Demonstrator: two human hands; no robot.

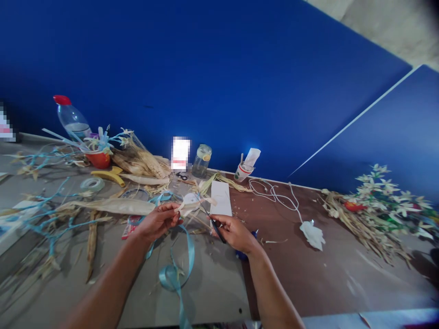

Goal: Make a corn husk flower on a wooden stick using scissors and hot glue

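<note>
Nearest to me, at six o'clock, a light blue ribbon (176,269) loops over the grey table (212,292) and trails up toward my left hand (157,222). That hand's thumb and fingertips are pinched tight on a pale husk piece (190,203), held just above the tabletop at about eleven o'clock from my right hand (235,233). My right hand's fingers are curled through the handles of the dark scissors (214,224), whose blades point up and left toward the husk's edge. I cannot tell how far apart the blades stand, since they look like one thin dark line.

I judge the work to be at the trimming stage, with the husk presented and the blades right at it. A clean cut calls for the husk to be kept taut and the tips kept off my left fingertips and the ribbon.

Just past the scissors, at twelve o'clock, lies a white paper strip (221,198). At nine o'clock a long dried husk leaf (113,205) stretches across blue-wrapped stems. At three o'clock lie a white cable (274,194) and a crumpled white cloth (313,235).

Farther off, at ten o'clock, stand an orange cup (99,160) and a red-capped bottle (72,119). At twelve there is a glass jar (201,161), with a paper cup (243,171) at one. A heap of made flowers (377,201) lies at two, against the blue wall (222,82).
</note>
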